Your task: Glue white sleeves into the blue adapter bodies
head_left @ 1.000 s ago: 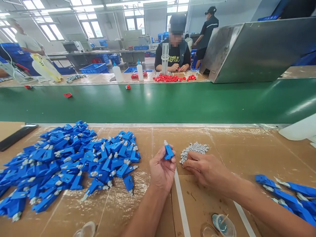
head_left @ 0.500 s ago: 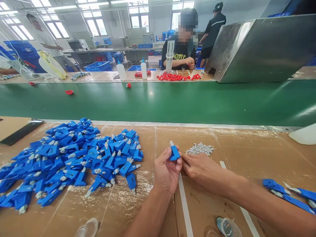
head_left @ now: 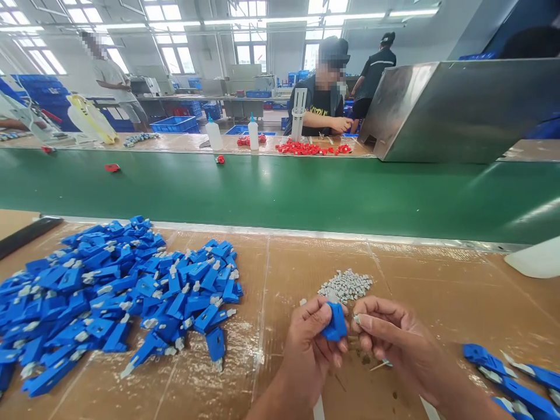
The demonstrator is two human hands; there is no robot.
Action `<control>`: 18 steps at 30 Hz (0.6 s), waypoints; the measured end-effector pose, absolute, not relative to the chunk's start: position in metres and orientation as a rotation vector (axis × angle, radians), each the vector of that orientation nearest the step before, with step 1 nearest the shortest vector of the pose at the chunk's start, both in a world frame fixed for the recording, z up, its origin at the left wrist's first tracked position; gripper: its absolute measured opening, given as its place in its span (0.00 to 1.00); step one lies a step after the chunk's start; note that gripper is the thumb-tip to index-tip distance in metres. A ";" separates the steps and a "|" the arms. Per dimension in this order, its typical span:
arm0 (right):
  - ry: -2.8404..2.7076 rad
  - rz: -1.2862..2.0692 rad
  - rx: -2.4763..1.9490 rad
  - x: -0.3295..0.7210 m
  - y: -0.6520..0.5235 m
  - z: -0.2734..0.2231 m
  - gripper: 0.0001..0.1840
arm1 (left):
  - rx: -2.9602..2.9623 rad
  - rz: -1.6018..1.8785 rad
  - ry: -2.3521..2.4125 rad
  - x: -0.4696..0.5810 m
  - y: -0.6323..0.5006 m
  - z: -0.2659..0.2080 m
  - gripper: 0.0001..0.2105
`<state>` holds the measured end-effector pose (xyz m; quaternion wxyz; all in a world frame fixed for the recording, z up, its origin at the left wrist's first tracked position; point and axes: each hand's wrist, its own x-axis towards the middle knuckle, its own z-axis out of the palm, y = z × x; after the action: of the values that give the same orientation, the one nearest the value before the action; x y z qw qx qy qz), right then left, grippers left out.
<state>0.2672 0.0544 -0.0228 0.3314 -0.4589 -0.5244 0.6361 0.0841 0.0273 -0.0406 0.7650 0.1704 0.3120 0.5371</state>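
My left hand (head_left: 312, 335) is closed around a blue plastic part (head_left: 335, 322), held upright over the table between thumb and fingers. My right hand (head_left: 394, 338) is just to its right, thumb and forefinger pinching a small grey piece (head_left: 357, 319). A narrow gap separates that piece from the blue part. Below the right fingers a thin stick (head_left: 380, 366) shows; whether the hand holds it I cannot tell. Just beyond both hands lies a small pile of grey pieces (head_left: 347, 284).
A large heap of blue parts with pale tips (head_left: 105, 291) covers the left of the table. Several longer blue pieces (head_left: 516, 379) lie at the right. Beyond runs a green conveyor belt (head_left: 271, 192). A person (head_left: 326, 99) sits across it behind red parts (head_left: 310, 147), beside a metal housing (head_left: 437, 111).
My right hand has drawn back from beside the grey pile and turned, now showing a small grey piece in its pinch. The left hand, with the blue part, sits lower and further right in view.
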 end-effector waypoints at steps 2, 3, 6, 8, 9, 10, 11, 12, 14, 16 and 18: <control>-1.238 1.689 -1.185 0.263 0.051 -0.022 0.29 | 0.389 1.152 0.677 0.088 0.026 -0.046 0.25; -1.167 1.705 -1.186 0.262 0.050 -0.021 0.28 | 0.393 1.148 0.678 0.089 0.026 -0.048 0.25; -1.032 1.764 -1.186 0.259 0.046 -0.019 0.27 | 0.374 1.137 0.695 0.090 0.026 -0.051 0.26; -1.040 1.806 -1.150 0.259 0.045 -0.021 0.27 | 0.354 1.127 0.710 0.090 0.025 -0.051 0.27; -1.040 1.825 -1.132 0.260 0.045 -0.023 0.27 | 0.348 1.120 0.716 0.090 0.025 -0.050 0.27; -1.034 1.845 -1.119 0.260 0.045 -0.026 0.27 | 0.343 1.114 0.719 0.090 0.025 -0.050 0.27; -1.022 1.864 -1.120 0.261 0.045 -0.028 0.27 | 0.341 1.108 0.721 0.090 0.025 -0.050 0.27; -1.007 1.879 -1.131 0.261 0.045 -0.030 0.26 | 0.341 1.100 0.722 0.091 0.025 -0.050 0.27; -0.983 1.896 -1.161 0.261 0.044 -0.032 0.26 | 0.345 1.095 0.716 0.091 0.025 -0.050 0.28; -0.982 1.869 -1.190 0.261 0.042 -0.030 0.27 | 0.351 1.099 0.702 0.091 0.025 -0.050 0.27; -1.051 1.783 -1.202 0.262 0.041 -0.025 0.27 | 0.354 1.087 0.691 0.091 0.025 -0.049 0.25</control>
<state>0.2620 0.0405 -0.0249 0.3653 -0.4674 -0.4087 0.6936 0.0912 0.0254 -0.0493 0.7851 0.1641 0.3202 0.5042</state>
